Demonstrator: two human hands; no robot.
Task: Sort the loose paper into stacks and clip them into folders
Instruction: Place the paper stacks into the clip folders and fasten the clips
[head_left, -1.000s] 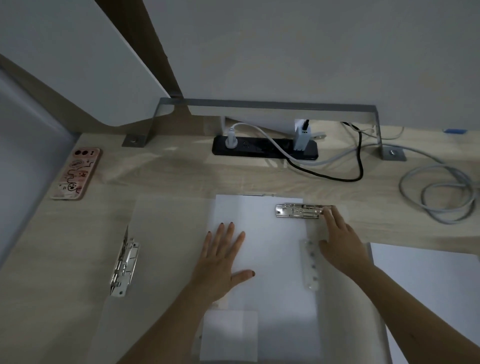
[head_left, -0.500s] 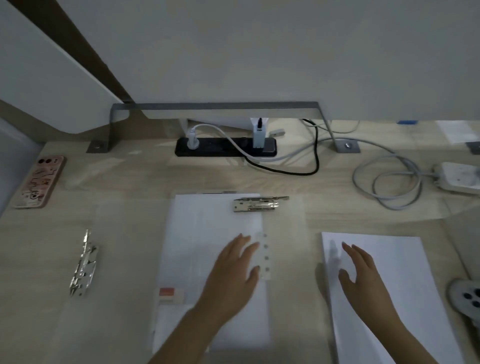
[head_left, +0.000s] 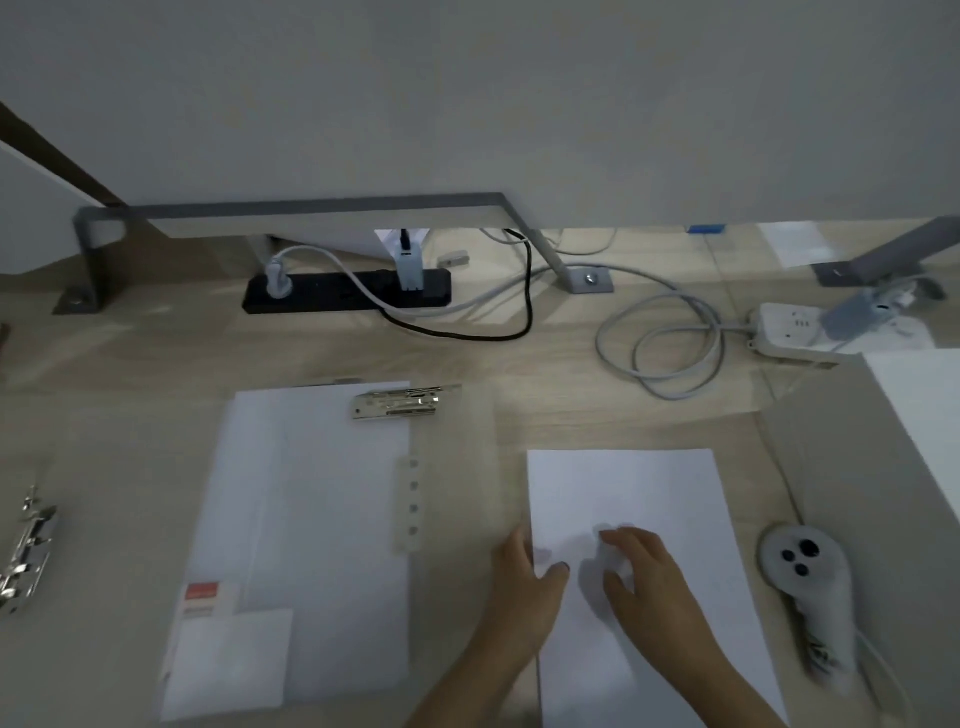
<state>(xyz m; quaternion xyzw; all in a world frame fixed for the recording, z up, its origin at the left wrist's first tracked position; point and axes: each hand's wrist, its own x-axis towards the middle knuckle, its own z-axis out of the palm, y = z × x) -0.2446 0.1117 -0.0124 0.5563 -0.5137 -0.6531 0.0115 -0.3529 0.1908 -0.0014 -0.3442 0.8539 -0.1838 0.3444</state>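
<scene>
A loose stack of white paper (head_left: 634, 483) lies on the wooden desk at the right. My left hand (head_left: 522, 592) is at its left edge, thumb on top, fingertips seemingly tucked under the sheet. My right hand (head_left: 647, 582) rests on the stack with bent fingers. To the left lies an open clear folder (head_left: 124, 519) with white sheets (head_left: 311, 519) in it. A metal clip (head_left: 397, 404) sits at its top and a punched plastic strip (head_left: 413, 499) at its right edge. A second metal clip (head_left: 26, 545) lies at the far left.
A white controller (head_left: 810, 577) with a cord lies right of the stack. Behind are a black power strip (head_left: 348, 293), a coiled grey cable (head_left: 660, 343) and a white power strip (head_left: 795, 327). More white paper (head_left: 924, 415) shows at the right edge.
Both hands left the folder and its clip and moved right onto the loose stack. The view swung right, and the phone at the left dropped out of it.
</scene>
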